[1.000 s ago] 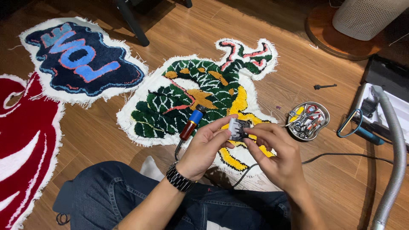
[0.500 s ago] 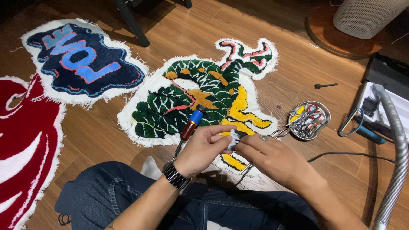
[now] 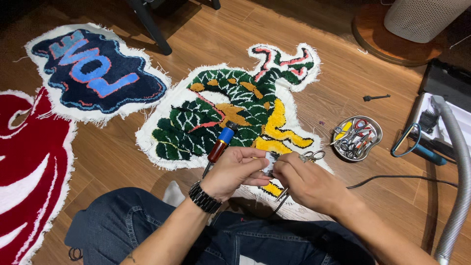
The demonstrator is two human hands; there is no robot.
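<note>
I sit on a wooden floor in jeans, both hands together over the near edge of a green, yellow and white tufted rug. My left hand, with a black watch on its wrist, grips a corded tool whose red-brown and blue handle sticks up to the left. My right hand pinches a small white part at the tool's head, between the two hands. Small silver scissors show at my right hand's knuckles; whether the fingers hold them I cannot tell.
A round metal tray of scissors and small tools lies right of the rug. A grey hose, a black cable, a black bolt and an open case are at right. A dark blue rug and a red rug lie left.
The tool's metal head, visible between my hands a second ago, is now covered as my right hand's fingers have come in over it. Both hands stay at the rug's near edge.
</note>
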